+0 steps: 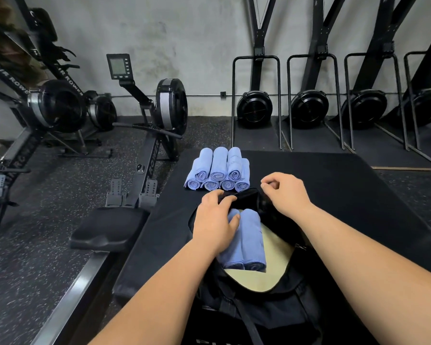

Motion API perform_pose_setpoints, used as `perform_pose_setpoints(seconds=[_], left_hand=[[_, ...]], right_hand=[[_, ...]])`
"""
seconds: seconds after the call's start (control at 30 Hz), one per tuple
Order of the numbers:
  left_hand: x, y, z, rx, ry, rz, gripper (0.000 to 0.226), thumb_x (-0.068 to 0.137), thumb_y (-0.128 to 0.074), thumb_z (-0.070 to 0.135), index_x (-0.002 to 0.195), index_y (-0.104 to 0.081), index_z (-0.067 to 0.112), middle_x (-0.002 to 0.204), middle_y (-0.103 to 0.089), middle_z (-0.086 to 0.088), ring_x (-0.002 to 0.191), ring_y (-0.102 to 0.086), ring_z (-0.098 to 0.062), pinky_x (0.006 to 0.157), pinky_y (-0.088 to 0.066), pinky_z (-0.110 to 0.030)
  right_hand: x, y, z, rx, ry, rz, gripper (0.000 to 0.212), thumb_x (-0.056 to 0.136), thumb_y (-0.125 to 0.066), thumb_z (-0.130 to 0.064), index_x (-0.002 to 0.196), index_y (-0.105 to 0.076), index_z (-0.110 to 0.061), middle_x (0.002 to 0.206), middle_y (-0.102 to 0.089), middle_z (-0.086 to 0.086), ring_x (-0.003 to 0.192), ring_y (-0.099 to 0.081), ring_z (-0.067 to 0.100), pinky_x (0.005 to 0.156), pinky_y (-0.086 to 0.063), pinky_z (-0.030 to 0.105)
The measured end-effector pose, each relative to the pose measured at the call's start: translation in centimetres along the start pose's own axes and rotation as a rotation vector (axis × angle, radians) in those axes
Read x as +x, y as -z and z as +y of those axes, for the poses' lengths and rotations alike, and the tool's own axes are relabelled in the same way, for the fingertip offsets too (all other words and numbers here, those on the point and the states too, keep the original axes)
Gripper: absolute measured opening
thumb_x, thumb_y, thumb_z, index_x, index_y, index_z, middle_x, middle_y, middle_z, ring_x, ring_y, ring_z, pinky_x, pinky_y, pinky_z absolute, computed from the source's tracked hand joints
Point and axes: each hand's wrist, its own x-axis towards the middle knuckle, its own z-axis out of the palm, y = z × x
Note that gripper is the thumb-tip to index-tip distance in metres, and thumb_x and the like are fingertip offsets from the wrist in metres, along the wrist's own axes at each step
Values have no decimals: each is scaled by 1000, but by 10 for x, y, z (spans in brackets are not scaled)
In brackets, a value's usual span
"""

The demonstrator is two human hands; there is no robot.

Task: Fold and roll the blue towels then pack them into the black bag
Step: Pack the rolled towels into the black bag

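Gym floor (23, 265), "AIR ROWER" machines (60, 105), black bag (271, 312)

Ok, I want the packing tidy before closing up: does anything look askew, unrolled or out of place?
Nothing stands out. Two rolled towels lie side by side in the black bag, and the stack of rolled towels beyond it on the black mat is neat, none unrolled.

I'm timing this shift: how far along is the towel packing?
Done: every towel in view is rolled, and two rolls lie in the black bag. In hand: the left hand grips the bag's rim over them; the right hand is curled beside it, grasp unclear. Left: seven rolls stacked on the mat await packing.
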Motion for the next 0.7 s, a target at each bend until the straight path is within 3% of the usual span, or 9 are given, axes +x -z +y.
perform_pose_setpoints(seconds=[0.3, 0.53, 0.7], left_hand=[[-3, -41, -13, 58, 41, -41, 63, 103, -36, 57, 161, -36, 31, 156, -44, -6, 143, -42, -26, 117, -37, -43], [-6, -50, -17, 109, 42, -55, 69, 105, -29, 66, 165, -25, 32, 155, -42, 2, 145, -38, -21, 122, -30, -40], [-8, -53, -20, 89, 55, -52, 68, 106, -28, 67, 164, -24, 34, 156, -41, 6, 147, -34, -18, 123, -25, -37]], right_hand=[[60, -32, 1, -51, -18, -90, 27, 92, -72, -30, 119, -70, -26, 92, -72, -7, 94, -65, 17, 82, -43, 27], [103, -63, 2, -138, -79, -243, 58, 94, -72, -43, 146, -54, -22, 133, -67, 6, 124, -60, 27, 100, -44, 33], [120, -84, -5, -161, -74, -272, 70, 96, -69, -46, 156, -41, -22, 152, -54, 9, 138, -51, 33, 101, -42, 36]])
